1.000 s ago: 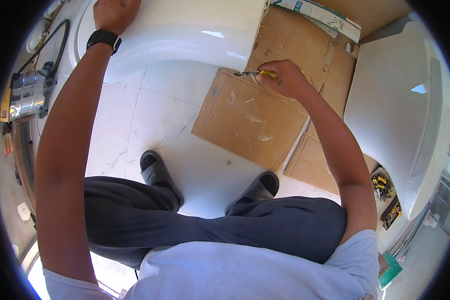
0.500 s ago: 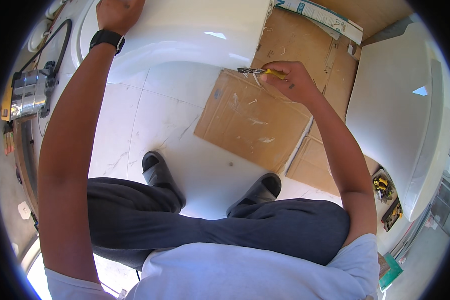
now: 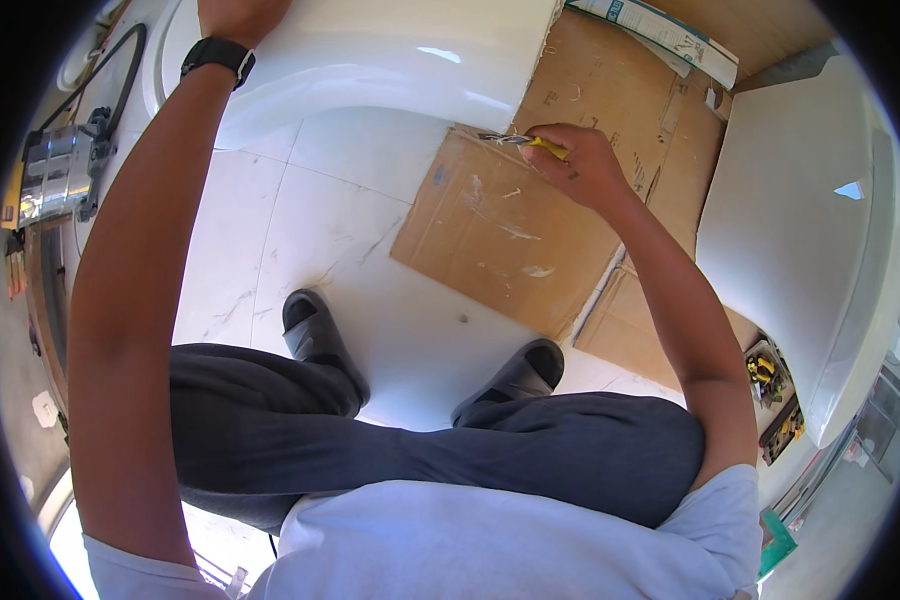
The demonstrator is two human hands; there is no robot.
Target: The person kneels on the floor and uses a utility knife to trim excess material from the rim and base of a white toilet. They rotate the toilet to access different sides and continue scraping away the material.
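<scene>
My right hand point(image 3: 577, 160) is closed round pliers point(image 3: 547, 146) with yellow handles. Their dark metal jaws point left, close beneath the lower right corner of a large, glossy white curved body point(image 3: 400, 60). Whether the jaws touch that edge or grip anything, I cannot tell. My left hand point(image 3: 238, 18), with a black watch point(image 3: 217, 60) on its wrist, is at the far left part of the white body. Its fingers are cut off by the top of the picture.
Flattened cardboard point(image 3: 510, 240) covers the floor below the pliers. Another glossy white piece point(image 3: 790, 200) stands at the right, beside trays of tools point(image 3: 767, 380). A clear cylindrical machine point(image 3: 55, 170) with a black hose is at the left. My sandalled feet point(image 3: 315, 335) rest on pale tiles.
The pliers' jaws have come slightly lower and nearer the white body's corner in view. My left hand sits higher, more of it out of the picture. The whole view has shifted a little.
</scene>
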